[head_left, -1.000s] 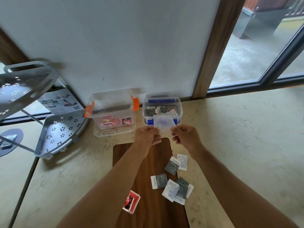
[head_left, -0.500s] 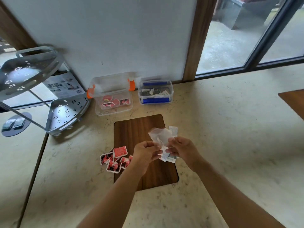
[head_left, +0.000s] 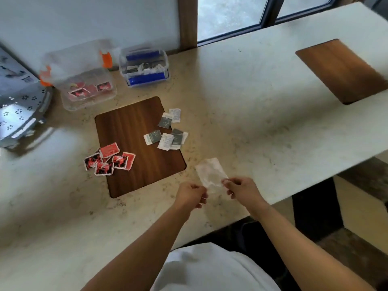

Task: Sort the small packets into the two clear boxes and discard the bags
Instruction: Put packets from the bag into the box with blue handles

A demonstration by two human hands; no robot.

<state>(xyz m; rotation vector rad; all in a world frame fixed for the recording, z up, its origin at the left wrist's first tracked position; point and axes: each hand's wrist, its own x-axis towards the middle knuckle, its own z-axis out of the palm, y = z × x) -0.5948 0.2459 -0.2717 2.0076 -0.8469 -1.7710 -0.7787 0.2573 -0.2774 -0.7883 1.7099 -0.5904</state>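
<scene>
A thin clear plastic bag [head_left: 211, 172] hangs flat between my hands near the table's front edge. My right hand [head_left: 241, 188] pinches its lower right corner. My left hand [head_left: 192, 195] is closed at its lower left corner; whether it grips the bag is unclear. Several red packets [head_left: 109, 159] lie at the left edge of a brown wooden inlay [head_left: 130, 127]. Several grey and white packets [head_left: 168, 131] lie at its right edge. At the back stand the orange-latched clear box [head_left: 84, 80] with red packets and the blue-latched clear box [head_left: 144, 67] with grey ones.
A grey perforated metal rack [head_left: 19, 110] stands at the far left. A second wooden inlay [head_left: 340, 70] lies at the right of the marble table [head_left: 241, 101]. The wall and a window run along the back. The table's front edge drops off just right of my hands.
My hands have drawn back from the blue-latched box toward me and to the right, carrying the bag. The crumpled bag is now spread flat.
</scene>
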